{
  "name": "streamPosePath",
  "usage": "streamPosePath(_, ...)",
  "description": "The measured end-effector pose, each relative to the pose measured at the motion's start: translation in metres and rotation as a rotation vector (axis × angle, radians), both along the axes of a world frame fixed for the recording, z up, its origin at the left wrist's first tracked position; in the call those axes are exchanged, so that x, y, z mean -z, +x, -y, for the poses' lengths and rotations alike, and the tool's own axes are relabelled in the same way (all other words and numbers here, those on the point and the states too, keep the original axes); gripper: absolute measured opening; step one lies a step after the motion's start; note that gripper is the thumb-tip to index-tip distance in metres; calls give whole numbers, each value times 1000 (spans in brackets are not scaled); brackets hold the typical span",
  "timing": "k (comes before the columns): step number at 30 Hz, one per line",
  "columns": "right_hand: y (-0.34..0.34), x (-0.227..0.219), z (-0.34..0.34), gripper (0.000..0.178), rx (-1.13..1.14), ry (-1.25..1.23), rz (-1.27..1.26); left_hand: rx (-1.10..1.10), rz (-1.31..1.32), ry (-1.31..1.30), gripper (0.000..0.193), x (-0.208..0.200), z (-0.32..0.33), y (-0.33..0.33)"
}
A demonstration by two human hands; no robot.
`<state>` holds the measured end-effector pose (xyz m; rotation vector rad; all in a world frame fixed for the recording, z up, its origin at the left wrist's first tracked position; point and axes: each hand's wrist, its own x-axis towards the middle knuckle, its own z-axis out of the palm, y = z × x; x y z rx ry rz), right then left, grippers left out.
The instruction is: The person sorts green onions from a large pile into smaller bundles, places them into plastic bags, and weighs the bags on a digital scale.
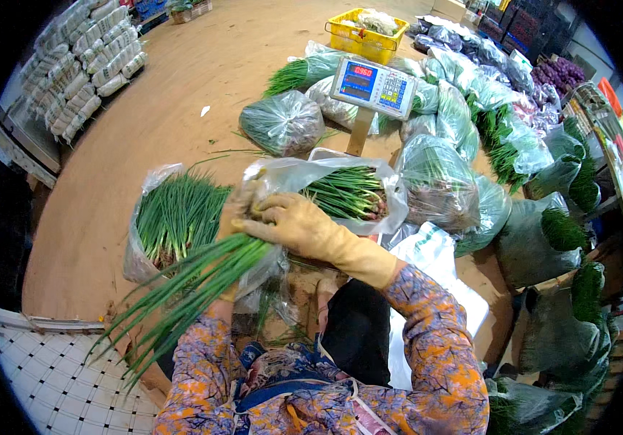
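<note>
My right hand (300,223), in a yellow rubber glove, is closed round the near end of a bunch of spring onions (199,272). Their long green leaves fan out to the lower left across my left forearm. My left hand (233,210), gloved too, is raised just beside the right one; its fingers are blurred and partly covered. Behind the hands, an opened clear plastic bag (282,172) holds more spring onions (348,190), roots toward the right. On the left stands another open bag (136,250) packed with upright spring onions (181,210).
A digital scale display (373,87) rises on a post beyond the bags. Filled plastic bags of greens (438,181) line the right side. A yellow crate (366,40) stands at the back, stacked white sacks (83,72) far left. White plastic (438,290) lies by my right arm.
</note>
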<state>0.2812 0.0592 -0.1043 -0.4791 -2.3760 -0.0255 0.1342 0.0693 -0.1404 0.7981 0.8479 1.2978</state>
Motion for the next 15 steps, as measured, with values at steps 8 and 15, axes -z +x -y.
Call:
streamPosePath(8, 159, 146, -121, 29, 770, -310, 420, 40, 14, 27, 28, -10, -26, -24)
streamPosePath(15, 112, 18, -35, 52, 741, -215, 47, 1, -145, 108, 25, 1, -38, -38)
